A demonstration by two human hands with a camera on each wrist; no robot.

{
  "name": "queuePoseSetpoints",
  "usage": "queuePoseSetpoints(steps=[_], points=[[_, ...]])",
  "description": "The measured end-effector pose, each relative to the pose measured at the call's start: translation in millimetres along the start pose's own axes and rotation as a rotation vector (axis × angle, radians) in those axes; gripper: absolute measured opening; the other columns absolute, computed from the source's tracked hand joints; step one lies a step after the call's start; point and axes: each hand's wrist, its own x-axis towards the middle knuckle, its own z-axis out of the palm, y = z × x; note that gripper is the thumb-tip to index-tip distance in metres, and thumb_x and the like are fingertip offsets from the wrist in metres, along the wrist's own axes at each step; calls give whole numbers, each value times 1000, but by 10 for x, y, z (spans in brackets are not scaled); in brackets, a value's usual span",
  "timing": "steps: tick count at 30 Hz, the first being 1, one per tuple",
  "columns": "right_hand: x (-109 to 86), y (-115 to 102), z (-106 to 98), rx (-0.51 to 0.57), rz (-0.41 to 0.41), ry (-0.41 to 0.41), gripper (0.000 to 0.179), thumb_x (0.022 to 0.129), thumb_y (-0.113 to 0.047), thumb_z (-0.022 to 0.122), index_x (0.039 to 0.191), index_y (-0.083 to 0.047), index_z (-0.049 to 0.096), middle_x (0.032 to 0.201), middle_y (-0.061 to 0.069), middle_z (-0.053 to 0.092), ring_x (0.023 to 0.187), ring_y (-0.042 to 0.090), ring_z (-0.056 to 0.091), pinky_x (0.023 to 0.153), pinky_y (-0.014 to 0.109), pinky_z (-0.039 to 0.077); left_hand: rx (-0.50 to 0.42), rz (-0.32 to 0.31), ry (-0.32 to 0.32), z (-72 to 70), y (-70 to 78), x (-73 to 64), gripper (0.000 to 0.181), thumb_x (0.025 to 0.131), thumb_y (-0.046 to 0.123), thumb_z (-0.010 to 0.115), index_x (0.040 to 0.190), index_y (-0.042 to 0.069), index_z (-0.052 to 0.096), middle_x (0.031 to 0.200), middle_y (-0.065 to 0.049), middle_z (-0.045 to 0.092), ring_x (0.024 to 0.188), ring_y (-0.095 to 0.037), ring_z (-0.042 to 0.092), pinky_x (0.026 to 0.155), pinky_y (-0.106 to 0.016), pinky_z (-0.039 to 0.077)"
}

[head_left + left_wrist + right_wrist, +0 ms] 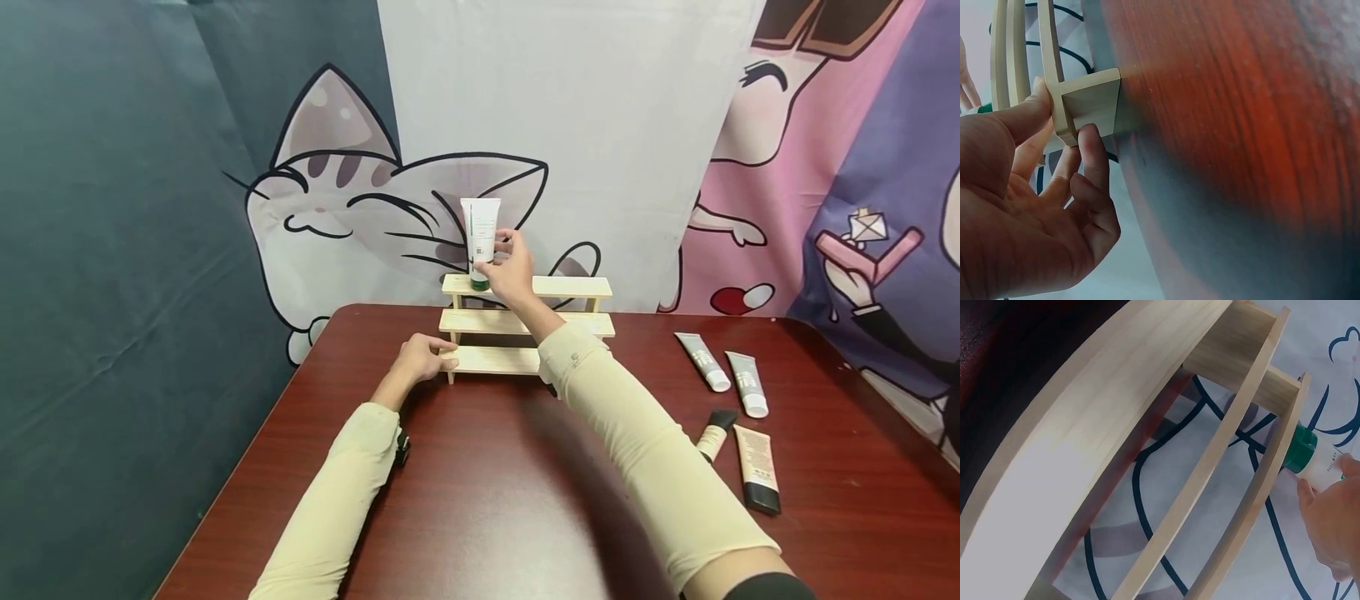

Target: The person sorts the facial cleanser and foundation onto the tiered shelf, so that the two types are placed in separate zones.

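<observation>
A white squeeze tube [482, 229] with a green cap [1301, 449] stands cap down at the left end of the top step of a three-step wooden rack [495, 360]. My right hand [513, 268] grips the tube low on its body, from the right. At the rack's lower left, my left hand [420, 357] pinches the end of the bottom step. In the left wrist view, the left thumb [1029, 115] lies on top of that step, with fingers beneath and beside its end support.
To the right on the dark red table [465, 500] lie two grey tubes with white caps [703, 362], a beige tube with a black cap [757, 467] and a smaller black-ended tube [716, 433], partly behind the right sleeve. A cartoon-printed cloth [585, 125] hangs behind the table.
</observation>
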Motion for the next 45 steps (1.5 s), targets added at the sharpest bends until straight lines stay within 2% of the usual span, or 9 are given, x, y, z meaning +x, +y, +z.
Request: queuePoseSetpoints(steps=[13,20,24,34,40,42,45], points=[[-23,48,-29,37,-8,-61,57,84,8,77,133,-2,50,125,23,60,116,37,64,96,36,53,4,-12,1,-25,23,-26,34,88,30,81,121,24,77,140,-13,60,135,-36,47,106,-45,43],[-41,26,-60,-8,-12,-92,52,86,3,77,131,-2,51,125,23,62,114,36,65,93,38,55,25,-71,-11,-65,42,-46,33,89,33,79,122,29,76,145,-12,56,136,-38,45,102,-56,43],[-48,7,-130,-25,-2,-88,54,86,1,77,132,-1,50,126,23,62,113,36,65,93,40,55,29,-60,-19,-72,67,-45,33,90,34,79,123,29,76,145,-13,55,135,-39,46,101,-57,43],[-94,50,-391,-22,17,-131,56,88,1,74,140,0,52,136,26,58,115,37,65,92,41,56,33,-83,-3,-24,69,-47,33,88,34,80,121,30,76,141,-11,59,130,-38,50,93,-53,46],[-114,32,-512,-47,16,-131,59,87,0,75,142,-2,54,135,23,61,113,34,67,90,37,57,37,-104,1,-19,67,-43,32,88,34,80,119,31,77,126,-9,68,110,-30,60,84,-47,48],[-119,29,-549,-63,18,-132,59,88,-1,75,142,-4,55,135,21,62,112,32,68,89,36,57,34,-106,-6,-21,72,-45,32,88,34,80,120,31,77,121,-9,70,106,-30,61,86,-48,48],[-124,25,-599,-83,11,-138,59,88,-2,75,143,-5,55,134,19,63,111,31,68,88,36,57,29,-109,0,-25,81,-47,33,88,34,80,120,30,77,126,-11,68,115,-33,59,92,-53,46]])
